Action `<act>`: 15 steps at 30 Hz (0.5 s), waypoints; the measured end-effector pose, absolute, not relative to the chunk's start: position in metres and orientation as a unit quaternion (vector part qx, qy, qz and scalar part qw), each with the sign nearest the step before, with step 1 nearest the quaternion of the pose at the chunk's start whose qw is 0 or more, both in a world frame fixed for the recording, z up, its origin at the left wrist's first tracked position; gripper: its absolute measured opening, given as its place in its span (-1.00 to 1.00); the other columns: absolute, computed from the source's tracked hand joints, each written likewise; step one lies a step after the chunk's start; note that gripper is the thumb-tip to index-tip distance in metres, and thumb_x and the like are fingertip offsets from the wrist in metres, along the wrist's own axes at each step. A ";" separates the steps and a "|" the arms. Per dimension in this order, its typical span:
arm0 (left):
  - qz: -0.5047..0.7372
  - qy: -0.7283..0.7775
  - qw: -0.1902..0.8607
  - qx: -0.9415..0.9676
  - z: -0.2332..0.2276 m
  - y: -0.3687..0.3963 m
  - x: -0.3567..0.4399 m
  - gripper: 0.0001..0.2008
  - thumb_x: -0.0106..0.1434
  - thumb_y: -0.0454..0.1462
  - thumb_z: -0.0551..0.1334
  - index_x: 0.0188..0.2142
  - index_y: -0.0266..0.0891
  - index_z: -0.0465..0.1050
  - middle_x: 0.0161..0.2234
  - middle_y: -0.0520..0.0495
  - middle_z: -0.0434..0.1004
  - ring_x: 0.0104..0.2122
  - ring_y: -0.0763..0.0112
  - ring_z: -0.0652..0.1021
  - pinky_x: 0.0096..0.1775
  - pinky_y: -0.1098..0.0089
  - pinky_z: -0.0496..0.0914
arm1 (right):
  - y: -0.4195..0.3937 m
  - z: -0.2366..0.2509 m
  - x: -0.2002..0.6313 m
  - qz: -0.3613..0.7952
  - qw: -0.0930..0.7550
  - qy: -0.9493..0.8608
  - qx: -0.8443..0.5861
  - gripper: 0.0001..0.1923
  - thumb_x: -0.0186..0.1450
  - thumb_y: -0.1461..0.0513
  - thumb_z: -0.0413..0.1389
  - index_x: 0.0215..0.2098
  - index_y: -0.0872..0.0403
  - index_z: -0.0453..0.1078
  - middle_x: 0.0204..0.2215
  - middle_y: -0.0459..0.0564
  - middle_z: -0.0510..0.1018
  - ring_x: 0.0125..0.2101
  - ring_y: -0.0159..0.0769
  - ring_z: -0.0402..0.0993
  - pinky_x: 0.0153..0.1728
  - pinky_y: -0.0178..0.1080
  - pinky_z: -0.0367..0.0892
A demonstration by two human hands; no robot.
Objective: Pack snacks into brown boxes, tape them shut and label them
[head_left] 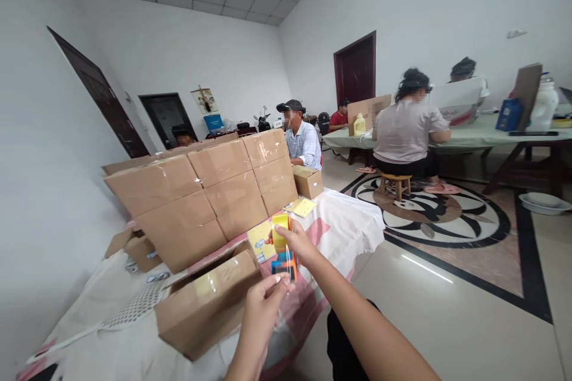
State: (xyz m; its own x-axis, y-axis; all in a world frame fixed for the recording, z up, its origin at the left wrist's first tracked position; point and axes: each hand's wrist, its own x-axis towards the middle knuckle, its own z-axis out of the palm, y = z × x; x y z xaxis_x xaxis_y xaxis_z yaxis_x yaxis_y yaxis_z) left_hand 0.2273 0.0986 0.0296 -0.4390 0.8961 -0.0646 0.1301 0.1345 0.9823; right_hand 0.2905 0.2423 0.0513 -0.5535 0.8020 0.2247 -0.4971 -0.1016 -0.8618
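We tape a carton shut at a bench crowded with sealed ones.

Starting at the left, a stack of taped cartons (201,202) fills the back of the cloth-covered bench (344,223), so much of the packing looks done; nearer us lies one brown carton (208,303), glossy tape already across its top, which we judge to be the one in hand. Our left hand (263,309) is pressed together in a pinch on what seems to be the clear tape end, too thin to make out for sure. Our right hand (297,241) is closed around the tape dispenser (283,253), yellow above, orange and blue below, held over the carton's right end. Whether the carton's far side is sealed is hidden. Farther right, people (409,125) sit working at another table (465,140).
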 end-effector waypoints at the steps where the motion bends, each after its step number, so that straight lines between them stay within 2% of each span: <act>1: 0.530 0.661 0.363 0.388 0.027 0.099 0.227 -0.31 -0.05 0.19 0.37 -0.16 -0.35 0.65 -0.42 -0.17 0.64 -0.73 0.60 0.19 -0.66 0.47 0.09 | 0.244 0.051 0.289 0.727 0.453 -0.489 -0.163 -0.54 0.08 -0.04 0.31 -0.30 0.09 0.32 -0.51 -0.05 0.57 -0.46 -0.21 0.61 -0.50 -0.30 0.38; 6: 0.510 0.670 0.364 0.397 0.012 0.099 0.226 -0.34 -0.05 0.17 0.37 -0.19 -0.34 0.66 -0.43 -0.17 0.63 -0.70 0.57 0.21 -0.68 0.49 0.07 | 0.256 0.050 0.285 0.717 0.487 -0.455 -0.205 -0.49 0.05 -0.09 0.31 -0.30 0.08 0.28 -0.58 -0.07 0.53 -0.52 -0.20 0.59 -0.56 -0.31 0.34; 15: 0.505 0.660 0.358 0.426 0.003 0.105 0.220 -0.41 -0.01 0.17 0.34 -0.36 -0.38 0.64 -0.48 -0.20 0.60 -0.68 0.53 0.23 -0.67 0.48 0.02 | 0.264 0.041 0.297 0.718 0.455 -0.495 -0.179 -0.52 0.14 -0.06 0.30 -0.21 0.05 0.26 -0.37 0.01 0.60 -0.36 -0.14 0.64 -0.50 -0.28 0.40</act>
State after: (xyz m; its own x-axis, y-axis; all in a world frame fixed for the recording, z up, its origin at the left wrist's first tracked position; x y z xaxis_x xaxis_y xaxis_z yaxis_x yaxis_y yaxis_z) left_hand 0.2203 0.1050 0.0031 -0.3820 0.9232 -0.0422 0.2003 0.1273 0.9714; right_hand 0.2974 0.2644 0.0414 -0.5214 0.8310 0.1937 -0.4768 -0.0955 -0.8738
